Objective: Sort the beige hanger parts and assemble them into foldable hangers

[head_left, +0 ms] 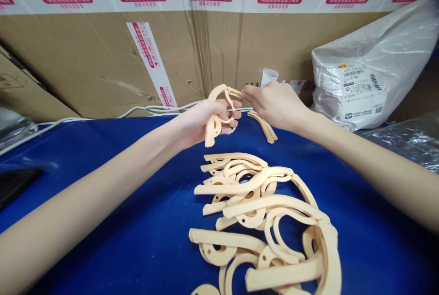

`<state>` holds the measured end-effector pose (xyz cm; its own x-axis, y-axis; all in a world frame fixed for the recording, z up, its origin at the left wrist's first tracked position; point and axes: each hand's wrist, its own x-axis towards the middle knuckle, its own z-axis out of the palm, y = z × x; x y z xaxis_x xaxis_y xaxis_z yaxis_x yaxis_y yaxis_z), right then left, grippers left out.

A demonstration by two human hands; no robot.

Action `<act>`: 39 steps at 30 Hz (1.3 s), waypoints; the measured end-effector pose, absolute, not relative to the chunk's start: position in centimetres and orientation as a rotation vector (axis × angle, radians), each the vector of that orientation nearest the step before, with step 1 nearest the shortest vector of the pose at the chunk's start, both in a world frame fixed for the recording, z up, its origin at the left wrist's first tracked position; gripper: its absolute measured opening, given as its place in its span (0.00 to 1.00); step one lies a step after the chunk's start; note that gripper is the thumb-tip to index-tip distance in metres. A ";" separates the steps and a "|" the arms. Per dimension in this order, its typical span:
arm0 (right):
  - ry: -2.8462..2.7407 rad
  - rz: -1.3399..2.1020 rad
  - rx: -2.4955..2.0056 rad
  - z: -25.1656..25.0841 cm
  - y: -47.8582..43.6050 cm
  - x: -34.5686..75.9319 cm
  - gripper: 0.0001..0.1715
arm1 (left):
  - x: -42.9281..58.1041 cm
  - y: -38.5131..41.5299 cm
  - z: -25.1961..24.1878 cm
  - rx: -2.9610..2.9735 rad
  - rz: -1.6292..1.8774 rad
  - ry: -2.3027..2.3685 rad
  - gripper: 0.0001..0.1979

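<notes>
My left hand (206, 119) is wrapped around a beige plastic folding hanger (218, 91), held a little above the blue tabletop near the back. The hanger's curved arm arches over my fingers, and a ring-like part shows between them. At its right end, my right hand (270, 103) pinches a thin piece of the same hanger between thumb and fingers; its tip is hidden by the fingertips. Below my right hand lies a small stack of slim curved beige strips (263, 128). Closer to me, several more folding hangers (274, 203) lie in an overlapping pile.
Large cardboard boxes (226, 39) stand behind the blue tabletop (137, 222). A white cable (137, 111) runs along the back edge. A white plastic parcel (363, 75) sits at the back right, beside clear plastic wrap (408, 142). A dark flat object (17, 185) lies at the left edge.
</notes>
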<state>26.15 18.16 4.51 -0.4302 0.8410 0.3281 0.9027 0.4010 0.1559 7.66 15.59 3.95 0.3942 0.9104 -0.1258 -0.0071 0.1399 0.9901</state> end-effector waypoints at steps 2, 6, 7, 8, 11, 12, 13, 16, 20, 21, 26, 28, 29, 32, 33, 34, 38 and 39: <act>-2.476 -0.115 -1.566 4.9 18.8 26.8 0.24 | 7.6 15.7 3.7 1.368 0.832 1.139 0.17; -2.367 -0.113 -1.951 4.5 20.6 28.6 0.25 | 7.2 16.1 3.4 1.377 0.814 1.245 0.09; -2.328 -0.171 -2.041 4.1 20.9 28.8 0.26 | 7.0 16.3 3.4 1.364 0.796 1.253 0.07; -2.304 -0.202 -2.109 3.6 21.1 29.0 0.27 | 6.9 16.5 3.4 1.343 0.776 1.258 0.09; -2.293 -0.158 -2.213 2.2 21.4 29.0 0.28 | 6.6 16.9 3.3 1.242 0.726 1.292 0.22; -2.294 -0.144 -2.233 1.9 21.4 28.9 0.27 | 6.5 17.0 3.2 1.225 0.719 1.313 0.25; -2.296 -0.130 -2.243 1.7 21.4 28.8 0.26 | 6.4 17.1 3.1 1.233 0.719 1.336 0.26; -2.318 -0.057 -2.234 1.7 21.4 28.7 0.25 | 6.0 17.2 2.8 1.374 0.732 1.355 0.24; -2.379 0.167 -2.197 2.0 21.7 28.8 0.28 | 5.7 17.2 2.9 1.446 0.755 1.309 0.20; -2.390 0.212 -2.195 2.1 21.7 28.9 0.30 | 5.7 17.2 2.9 1.421 0.768 1.317 0.19; -2.438 0.151 -2.187 2.2 21.3 28.6 0.36 | 5.9 17.1 3.2 1.322 0.824 1.354 0.13; -2.464 0.053 -2.173 2.2 21.0 28.4 0.35 | 5.9 17.1 3.2 1.302 0.838 1.357 0.12; -2.479 0.032 -2.169 2.2 20.9 28.2 0.33 | 5.9 17.1 3.1 1.294 0.845 1.361 0.12; -2.509 0.029 -2.179 2.2 20.6 27.9 0.30 | 6.0 17.2 3.2 1.277 0.856 1.366 0.11; -2.508 0.000 -2.187 2.1 20.5 27.8 0.30 | 6.0 17.2 3.2 1.273 0.858 1.365 0.11; -2.500 -0.043 -2.197 2.1 20.4 27.7 0.30 | 6.0 17.2 3.2 1.270 0.859 1.364 0.11; -2.466 -0.227 -2.210 1.7 19.9 27.0 0.30 | 6.1 16.9 3.4 1.267 0.851 1.374 0.13; -2.469 -0.248 -2.204 1.6 19.7 26.8 0.30 | 6.2 16.8 3.4 1.270 0.846 1.379 0.14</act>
